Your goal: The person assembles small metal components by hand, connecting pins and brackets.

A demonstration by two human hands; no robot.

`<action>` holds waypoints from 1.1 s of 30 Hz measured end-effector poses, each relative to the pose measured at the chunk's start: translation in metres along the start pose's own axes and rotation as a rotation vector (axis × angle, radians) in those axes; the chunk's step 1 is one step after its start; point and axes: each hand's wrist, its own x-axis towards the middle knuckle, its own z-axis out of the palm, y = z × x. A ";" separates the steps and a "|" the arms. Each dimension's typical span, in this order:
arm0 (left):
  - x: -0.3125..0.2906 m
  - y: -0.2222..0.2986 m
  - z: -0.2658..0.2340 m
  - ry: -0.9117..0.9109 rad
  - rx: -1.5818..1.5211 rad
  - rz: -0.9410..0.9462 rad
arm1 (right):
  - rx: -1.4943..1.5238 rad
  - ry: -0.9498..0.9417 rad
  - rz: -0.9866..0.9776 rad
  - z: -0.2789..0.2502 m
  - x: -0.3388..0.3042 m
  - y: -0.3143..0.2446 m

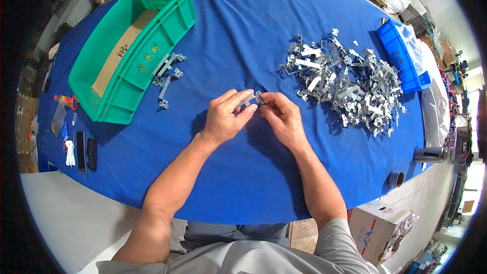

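Up close over a blue cloth [243, 40], left hand [225, 116] and right hand [284, 119] meeting above its middle, fingertips of both pinched shut on one small metal bracket [253, 98] held between them, clear of the cloth. Off to the right of the bracket, a loose heap of similar brackets [345, 83] spread on the cloth. Just beyond that heap, at the cloth's right edge, a blue bin [401, 58]. Left of the bracket, a short row of joined brackets [167, 78] lying beside a green bin [134, 53], this one set at an angle with a strip of cardboard [122, 53] inside. At the cloth's far left edge, a few small tools [83, 152], dark and flat, too small to tell apart. Near the cloth's lower right corner, a metal cup [428, 155] on its side and a roll of tape [396, 178]. Below that corner, on the floor, a cardboard box [378, 226].
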 end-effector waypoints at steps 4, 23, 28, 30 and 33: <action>0.000 0.000 0.000 -0.012 0.000 0.021 | 0.003 -0.014 0.026 -0.001 0.001 0.004; 0.001 0.001 -0.002 0.085 -0.022 0.028 | -0.076 0.018 0.113 0.003 -0.003 -0.004; 0.001 0.000 -0.002 0.077 -0.008 0.011 | -0.003 0.020 0.160 0.003 -0.003 -0.007; 0.000 0.002 -0.003 0.071 -0.004 -0.015 | 0.016 0.028 0.158 0.005 -0.003 -0.006; 0.001 0.000 -0.004 0.072 0.020 0.026 | -0.021 0.027 0.138 0.004 -0.002 -0.005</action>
